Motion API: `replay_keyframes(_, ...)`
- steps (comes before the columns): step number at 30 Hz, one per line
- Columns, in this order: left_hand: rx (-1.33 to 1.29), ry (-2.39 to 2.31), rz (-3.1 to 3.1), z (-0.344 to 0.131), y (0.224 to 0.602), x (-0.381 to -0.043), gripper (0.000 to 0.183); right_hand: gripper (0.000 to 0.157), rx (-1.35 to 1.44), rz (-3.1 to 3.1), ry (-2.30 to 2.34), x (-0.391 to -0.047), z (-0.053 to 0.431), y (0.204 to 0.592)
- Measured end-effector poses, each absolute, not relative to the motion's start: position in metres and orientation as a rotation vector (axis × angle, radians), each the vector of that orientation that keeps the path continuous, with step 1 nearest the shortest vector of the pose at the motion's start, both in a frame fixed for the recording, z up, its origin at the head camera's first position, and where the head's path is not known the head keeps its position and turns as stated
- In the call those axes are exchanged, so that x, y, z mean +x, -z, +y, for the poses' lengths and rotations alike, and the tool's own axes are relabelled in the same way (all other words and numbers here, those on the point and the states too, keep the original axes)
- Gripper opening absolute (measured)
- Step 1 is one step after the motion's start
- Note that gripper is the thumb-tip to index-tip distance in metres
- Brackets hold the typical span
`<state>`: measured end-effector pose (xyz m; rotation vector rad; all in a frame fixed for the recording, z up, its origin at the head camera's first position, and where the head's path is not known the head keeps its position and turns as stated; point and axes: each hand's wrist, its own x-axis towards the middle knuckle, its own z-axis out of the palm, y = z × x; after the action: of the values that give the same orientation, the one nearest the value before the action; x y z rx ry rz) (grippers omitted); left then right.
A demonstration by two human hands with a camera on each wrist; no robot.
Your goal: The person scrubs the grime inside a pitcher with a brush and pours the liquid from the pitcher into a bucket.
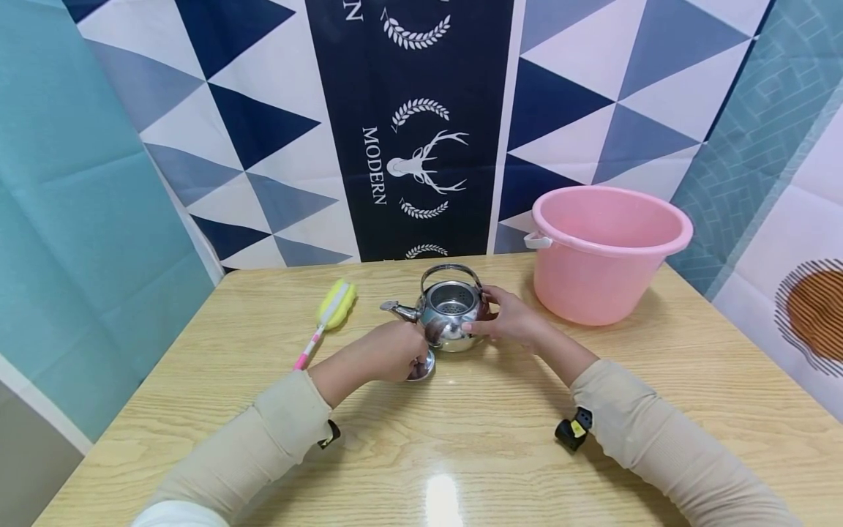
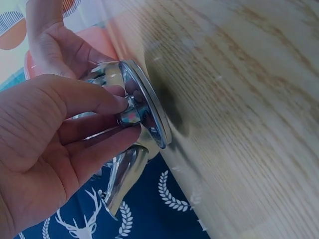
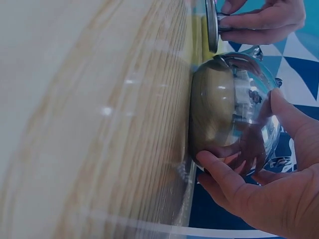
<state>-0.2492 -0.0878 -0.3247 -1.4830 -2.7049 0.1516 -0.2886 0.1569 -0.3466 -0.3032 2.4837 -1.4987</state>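
A shiny steel teapot (image 1: 449,337) stands upright on the wooden table, its top uncovered and a perforated strainer (image 1: 453,298) visible inside. Its hoop handle (image 1: 451,267) is raised and the spout (image 1: 400,310) points left. My right hand (image 1: 512,316) holds the pot's right side, thumb and fingers spread around the rounded body. In front of the spout, my left hand (image 1: 397,351) pinches the knob of the round steel lid (image 2: 162,119) between thumb and fingers. The lid is close over the tabletop, apart from the pot's opening.
A yellow sponge brush (image 1: 337,304) with a pink and white handle lies left of the teapot. At the back right stands a large pink bucket (image 1: 593,285). Patterned cloth (image 1: 421,146) hangs behind the table's far edge.
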Motion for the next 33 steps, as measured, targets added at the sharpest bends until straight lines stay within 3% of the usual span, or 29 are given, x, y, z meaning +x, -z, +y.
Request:
replay_keyframes(9, -1.412, -0.150, -2.769, -0.0882, 0.3282, -0.2524, 0.021, 0.093, -0.300, 2.485, 1.506, -0.2876, 0.1562, 0.3455)
replay_keyframes(20, -1.361, -0.194, -2.797, -0.0912, 0.3317, -0.2562, 0.038, 0.093, -0.301, 2.477, 1.520, -0.2871, 0.1553, 0.3444)
replay_keyframes(33, -1.341, -0.189, -2.828, -0.0918, 0.3325, -0.2581, 0.036, 0.095, -0.281, 2.485, 1.503, -0.2853, 0.1549, 0.3431)
